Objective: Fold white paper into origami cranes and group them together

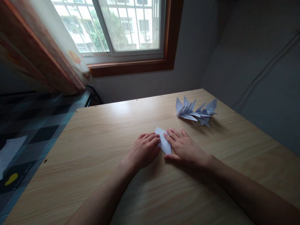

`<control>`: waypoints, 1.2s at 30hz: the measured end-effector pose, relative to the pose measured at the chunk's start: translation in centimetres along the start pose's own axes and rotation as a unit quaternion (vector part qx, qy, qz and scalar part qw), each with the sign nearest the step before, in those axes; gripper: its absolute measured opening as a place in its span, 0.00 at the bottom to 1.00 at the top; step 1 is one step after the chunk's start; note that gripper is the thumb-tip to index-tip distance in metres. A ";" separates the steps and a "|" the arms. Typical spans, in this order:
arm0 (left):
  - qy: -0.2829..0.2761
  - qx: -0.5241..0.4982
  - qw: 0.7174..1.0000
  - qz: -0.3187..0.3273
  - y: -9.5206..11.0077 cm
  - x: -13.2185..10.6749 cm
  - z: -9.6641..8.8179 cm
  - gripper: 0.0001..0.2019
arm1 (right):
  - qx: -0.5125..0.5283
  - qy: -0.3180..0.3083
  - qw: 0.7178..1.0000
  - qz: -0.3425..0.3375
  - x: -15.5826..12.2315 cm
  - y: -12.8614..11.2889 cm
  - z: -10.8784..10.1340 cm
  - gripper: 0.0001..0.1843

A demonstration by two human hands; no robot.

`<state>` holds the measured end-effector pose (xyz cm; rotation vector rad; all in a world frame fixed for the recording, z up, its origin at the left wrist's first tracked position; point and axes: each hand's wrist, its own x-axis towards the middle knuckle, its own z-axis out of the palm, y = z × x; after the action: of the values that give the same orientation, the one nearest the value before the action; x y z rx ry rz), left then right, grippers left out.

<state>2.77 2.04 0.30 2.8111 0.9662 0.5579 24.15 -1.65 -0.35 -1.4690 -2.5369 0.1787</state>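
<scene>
A small piece of folded white paper (165, 144) lies on the wooden tabletop between my two hands. It has a long pointed shape, broad at the far end and narrowing toward me. My left hand (147, 148) is closed at its left edge, fingers bent together and pressing on the paper; the thumb is mostly hidden. Flat on the right side rests my right hand (184, 146), its fingers spread and their tips touching the paper, with the thumb stretched near the close point. Beyond the right hand sits a cluster of folded white paper pieces (196, 111) with many upright points.
The light wooden table (100, 150) reaches toward a wall and a barred window (133, 28). To the left are a curtain (44, 47) and a checked cloth surface (35, 134) with a white sheet (11, 153) on it. A cable (260, 72) runs along the right wall.
</scene>
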 end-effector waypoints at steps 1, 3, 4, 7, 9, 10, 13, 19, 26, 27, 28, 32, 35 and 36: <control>0.001 -0.002 1.000 0.000 0.0 0.0 0.0 0.08 | 0.002 0.005 1.000 -0.004 0.0 0.1 -0.2 0.42; 0.004 -0.009 1.000 0.001 -0.1 -0.1 0.1 0.09 | 0.011 0.011 1.000 -0.017 0.2 0.5 -0.7 0.37; 0.006 -0.014 1.000 0.001 -0.2 -0.1 0.1 0.09 | 0.021 0.013 0.999 -0.024 0.2 0.8 -0.9 0.34; 0.013 -0.024 1.000 0.001 -0.4 -0.2 0.3 0.14 | 0.057 0.022 0.997 -0.046 0.4 1.8 -1.0 0.22; 0.013 -0.024 1.000 0.002 -0.4 -0.2 0.4 0.16 | 0.073 0.037 0.995 -0.058 0.6 2.4 -0.8 0.19; 0.013 -0.023 1.000 0.003 -0.5 -0.2 0.4 0.16 | 0.076 0.046 0.994 -0.062 0.7 2.5 -0.7 0.19; 0.015 -0.020 1.000 0.004 -0.5 -0.2 0.4 0.16 | 0.072 0.062 0.993 -0.064 0.8 2.6 -0.3 0.19; 0.020 -0.025 0.999 -0.001 -0.3 -0.2 0.3 0.13 | 0.082 0.075 0.993 -0.046 0.7 2.3 -0.1 0.17; 0.018 -0.037 0.999 0.000 -0.4 -0.2 0.2 0.12 | 0.123 0.085 0.987 -0.055 0.8 2.8 0.0 0.19; 0.016 -0.039 0.999 -0.001 -0.4 -0.2 0.2 0.12 | 0.125 0.086 0.987 -0.053 0.8 2.8 0.0 0.19; 0.014 -0.040 0.999 -0.003 -0.4 -0.2 0.2 0.12 | 0.126 0.087 0.987 -0.051 0.8 2.8 0.0 0.19; 0.015 -0.052 0.999 -0.005 -0.4 -0.2 0.2 0.12 | 0.128 0.090 0.987 -0.045 0.9 2.7 0.0 0.17; 0.024 -0.061 0.998 -0.005 -0.4 -0.2 0.2 0.11 | 0.133 0.096 0.986 -0.040 0.9 2.6 0.1 0.14; 0.028 -0.064 0.998 -0.005 -0.4 -0.2 0.3 0.11 | 0.135 0.098 0.985 -0.038 0.9 2.6 0.1 0.14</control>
<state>2.49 2.25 -0.11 2.6897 0.9199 0.6747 25.91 0.45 -0.91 -1.2211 -2.3014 0.3334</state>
